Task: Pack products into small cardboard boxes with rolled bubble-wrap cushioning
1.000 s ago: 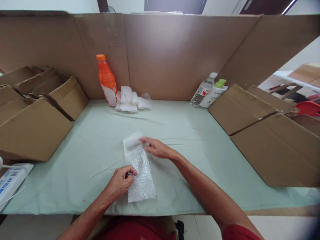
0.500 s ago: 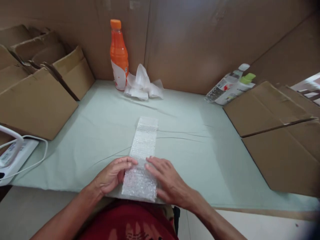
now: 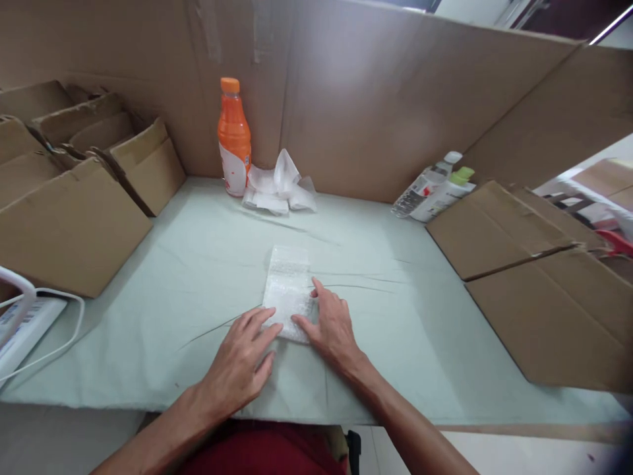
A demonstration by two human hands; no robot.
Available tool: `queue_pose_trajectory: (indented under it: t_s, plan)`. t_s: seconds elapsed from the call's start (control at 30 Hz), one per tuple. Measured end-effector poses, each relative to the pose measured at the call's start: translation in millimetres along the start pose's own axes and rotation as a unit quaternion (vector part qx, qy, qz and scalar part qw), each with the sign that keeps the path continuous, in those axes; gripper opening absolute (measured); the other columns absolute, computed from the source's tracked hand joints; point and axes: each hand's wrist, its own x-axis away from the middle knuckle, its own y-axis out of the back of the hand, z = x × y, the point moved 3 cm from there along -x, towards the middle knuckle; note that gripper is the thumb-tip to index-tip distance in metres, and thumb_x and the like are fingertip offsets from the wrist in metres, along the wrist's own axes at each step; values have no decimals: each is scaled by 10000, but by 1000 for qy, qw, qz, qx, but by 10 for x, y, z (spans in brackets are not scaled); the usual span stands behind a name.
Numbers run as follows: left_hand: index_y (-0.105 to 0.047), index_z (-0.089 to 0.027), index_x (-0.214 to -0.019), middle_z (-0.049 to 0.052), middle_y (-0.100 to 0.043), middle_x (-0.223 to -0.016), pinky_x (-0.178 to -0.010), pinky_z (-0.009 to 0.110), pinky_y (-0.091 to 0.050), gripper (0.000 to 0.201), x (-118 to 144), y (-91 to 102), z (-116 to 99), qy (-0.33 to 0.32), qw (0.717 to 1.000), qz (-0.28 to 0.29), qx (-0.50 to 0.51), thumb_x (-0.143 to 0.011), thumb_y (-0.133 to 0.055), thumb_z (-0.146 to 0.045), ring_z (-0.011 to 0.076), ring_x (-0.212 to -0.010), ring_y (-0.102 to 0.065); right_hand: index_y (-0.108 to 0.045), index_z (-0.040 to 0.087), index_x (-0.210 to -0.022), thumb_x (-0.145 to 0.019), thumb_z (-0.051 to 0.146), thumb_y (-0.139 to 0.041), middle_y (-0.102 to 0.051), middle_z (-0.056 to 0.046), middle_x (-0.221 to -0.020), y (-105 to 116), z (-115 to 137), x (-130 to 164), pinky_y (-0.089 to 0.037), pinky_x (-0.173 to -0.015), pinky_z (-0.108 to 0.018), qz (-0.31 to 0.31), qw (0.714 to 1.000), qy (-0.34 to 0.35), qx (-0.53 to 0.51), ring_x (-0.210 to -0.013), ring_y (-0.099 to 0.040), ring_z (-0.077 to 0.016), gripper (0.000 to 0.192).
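Fingers [image 3: 260, 323] of left hand [image 3: 242, 366] spread flat, tips on near-left edge of bubble wrap [image 3: 288, 290]. Right hand [image 3: 331, 326] also flat and open, fingers pressing wrap's near-right edge, thumb pointing up-frame. Neither hand grips anything. Both forearms enter from bottom of frame, cut off by the edge. Wrap lies flat at frame centre on pale green cloth [image 3: 173, 310]; its near edge is hidden under the fingertips, folded or not cannot tell. Orange bottle [image 3: 234, 138] upright at upper centre-left, crumpled white plastic [image 3: 279, 191] just beside it. Two bottles [image 3: 435, 191] lean at right, labels unreadable. Cardboard boxes [image 3: 74, 218] left, flat cardboard [image 3: 534, 264] right.
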Motion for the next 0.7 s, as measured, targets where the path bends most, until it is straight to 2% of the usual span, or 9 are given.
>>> queue_pose_trajectory:
  t_s: [0.1,0.17,0.23,0.33,0.4,0.47,0.53,0.63,0.7]
  plan:
    - [-536,-184,-1338,121,-610,-1303,-1050,482,-464,541,-90,-146,40,-32,997,37,-67,-812,-544,-55,300,-1241,-513,-418,165,-1443,-883,382,-663,-640,-166,-1270,158,1,159,-461,-908,-476,-30,998,57,-21,-1086,-608,-312,649]
    - [-557,-170,-1298,116,-641,-1185,-981,470,-496,486,-131,-211,88,-26,994,48,-94,-831,-522,-42,292,-1137,-552,-490,187,-1382,-861,364,-693,-614,-155,-1334,178,72,249,-450,-949,-470,12,991,131,-39,-1157,-580,-309,587]
    - [-621,-161,-1164,114,-648,-1092,-906,453,-515,361,-160,-242,115,-17,993,45,-112,-856,-485,-31,282,-1037,-572,-578,199,-1288,-842,322,-713,-620,-138,-1341,131,148,291,-442,-965,-473,57,980,185,-48,-1182,-568,-309,482]
    - [-654,-161,-982,112,-659,-1037,-842,427,-517,263,-162,-214,85,-16,995,26,-100,-891,-440,-39,268,-965,-591,-670,210,-1124,-908,192,-615,-704,-97,-1203,64,191,262,-454,-923,-450,65,979,182,-68,-1084,-620,-266,223]
    - [-654,-174,-968,83,-679,-959,-802,399,-515,251,-129,-166,40,-13,997,35,-62,-916,-433,-68,246,-901,-614,-688,221,-1087,-949,154,-549,-753,-57,-1049,70,180,254,-475,-875,-409,82,980,151,-103,-961,-660,-223,207]
    - [-654,-193,-1011,48,-703,-905,-777,368,-518,234,-89,-120,5,5,998,62,-11,-933,-450,-109,223,-853,-643,-680,235,-1132,-970,191,-542,-767,-31,-993,126,169,302,-495,-845,-379,115,977,123,-131,-886,-677,-199,217]
    - [-648,-201,-1089,41,-736,-970,-797,347,-530,244,-73,-97,-1,38,996,76,23,-931,-473,-134,211,-886,-681,-646,230,-1212,-973,234,-550,-752,-55,-1073,234,175,385,-503,-850,-378,101,980,114,-125,-933,-677,-211,258]
    - [-634,-186,-1166,64,-745,-1057,-797,341,-545,298,-116,-142,28,75,993,85,19,-912,-486,-136,218,-917,-707,-601,195,-1267,-934,248,-589,-681,-130,-1199,375,246,502,-485,-866,-411,33,985,152,-73,-1044,-629,-261,337]
    - [-637,-172,-1163,83,-731,-1031,-777,366,-550,300,-167,-192,41,73,994,80,-16,-917,-468,-140,238,-891,-700,-601,188,-1253,-896,253,-637,-649,-145,-1236,359,313,536,-462,-881,-442,44,979,194,-33,-1070,-598,-288,364]
